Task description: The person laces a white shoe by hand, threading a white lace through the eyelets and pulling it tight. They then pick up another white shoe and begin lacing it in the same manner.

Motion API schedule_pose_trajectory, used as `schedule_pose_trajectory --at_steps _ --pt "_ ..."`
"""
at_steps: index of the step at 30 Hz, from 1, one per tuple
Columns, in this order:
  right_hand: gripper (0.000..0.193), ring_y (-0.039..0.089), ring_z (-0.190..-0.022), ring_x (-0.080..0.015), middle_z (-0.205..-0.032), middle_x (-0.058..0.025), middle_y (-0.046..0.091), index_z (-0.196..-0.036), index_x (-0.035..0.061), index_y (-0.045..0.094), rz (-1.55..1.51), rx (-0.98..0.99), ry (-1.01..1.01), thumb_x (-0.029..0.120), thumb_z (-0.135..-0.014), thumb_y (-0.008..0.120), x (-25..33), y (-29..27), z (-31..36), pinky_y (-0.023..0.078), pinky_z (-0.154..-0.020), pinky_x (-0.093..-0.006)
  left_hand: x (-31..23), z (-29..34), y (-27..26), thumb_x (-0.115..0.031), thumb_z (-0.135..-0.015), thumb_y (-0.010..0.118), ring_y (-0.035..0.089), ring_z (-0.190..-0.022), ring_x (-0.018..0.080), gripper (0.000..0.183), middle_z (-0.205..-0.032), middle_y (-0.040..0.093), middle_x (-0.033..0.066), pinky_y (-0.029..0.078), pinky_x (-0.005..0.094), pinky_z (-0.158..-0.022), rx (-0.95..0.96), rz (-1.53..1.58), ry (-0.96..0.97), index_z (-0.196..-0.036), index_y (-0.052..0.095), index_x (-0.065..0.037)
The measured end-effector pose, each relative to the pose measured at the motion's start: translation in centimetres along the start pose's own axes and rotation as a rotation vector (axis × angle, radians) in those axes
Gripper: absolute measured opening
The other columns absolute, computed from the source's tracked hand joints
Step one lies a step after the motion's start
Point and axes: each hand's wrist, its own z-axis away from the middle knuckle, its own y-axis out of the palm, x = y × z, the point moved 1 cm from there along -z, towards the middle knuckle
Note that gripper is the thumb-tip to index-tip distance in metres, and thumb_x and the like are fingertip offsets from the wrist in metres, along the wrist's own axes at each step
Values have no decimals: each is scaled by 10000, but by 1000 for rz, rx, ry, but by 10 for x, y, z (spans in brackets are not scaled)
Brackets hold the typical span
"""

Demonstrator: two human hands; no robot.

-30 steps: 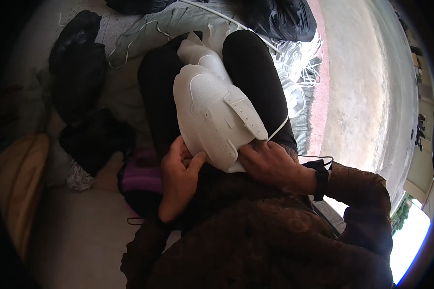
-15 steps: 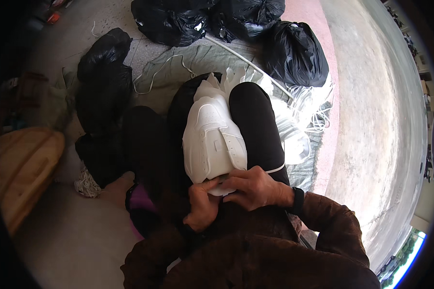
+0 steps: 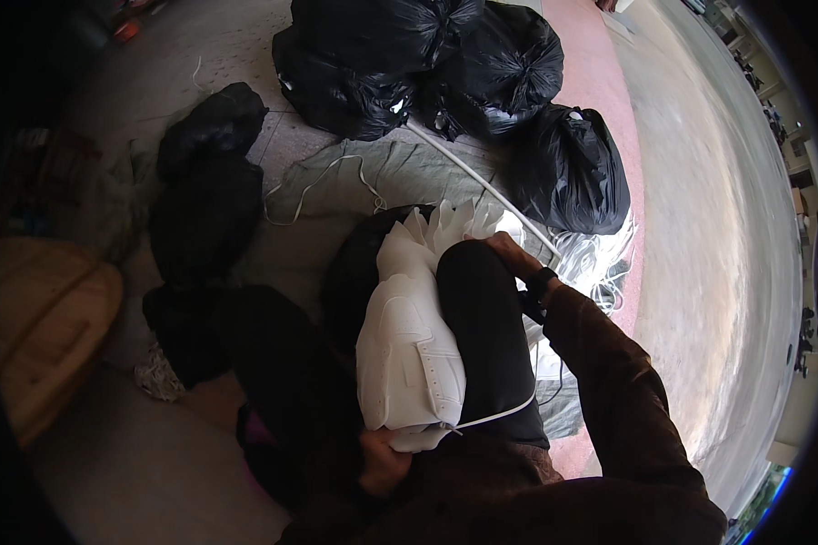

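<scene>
A stack of white shoe uppers (image 3: 411, 350) lies between my black-clad thighs, the top one showing lace holes along its opening. My left hand (image 3: 384, 461) pinches the near edge of the top upper, by its tongue. A thin white lace (image 3: 498, 416) comes out near that edge and runs over my right thigh. My right hand (image 3: 515, 257), with a dark band at the wrist, reaches past my right knee. Its fingertips are hidden behind the knee, so I cannot tell what they touch. Near it lies a bundle of white laces (image 3: 600, 268).
Black plastic bags (image 3: 491, 73) are heaped ahead, and more bags (image 3: 204, 218) stand at the left. A pale pole (image 3: 482, 186) slants over a grey-green cloth (image 3: 318, 186). A wooden board-like piece (image 3: 50, 327) stands at far left.
My right hand has left the upper's near edge and gone forward and right, past the knee. My left hand stays on the upper. More of the lace now shows. The view has tilted upward.
</scene>
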Motion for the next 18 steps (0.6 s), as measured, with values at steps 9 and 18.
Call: schedule_pose_trajectory --at_steps 9,18 --pt "246 612 -590 -264 -675 -143 619 -892 27 676 499 -171 -874 270 -912 642 -31 -40 36 463 -549 -370 -31 -15 19 17 -773 667 687 -988 245 372 -1095 683 140 568 399 -863 -74 604 -215 -1142 625 43" --pt "278 612 -594 -274 -674 -150 621 -900 20 677 379 -279 -544 296 -905 642 -45 -57 119 460 -553 -385 -49 -24 29 -73 -723 611 680 -940 203 395 -1023 699 97 537 332 -825 82 736 -83 -1104 655 21"
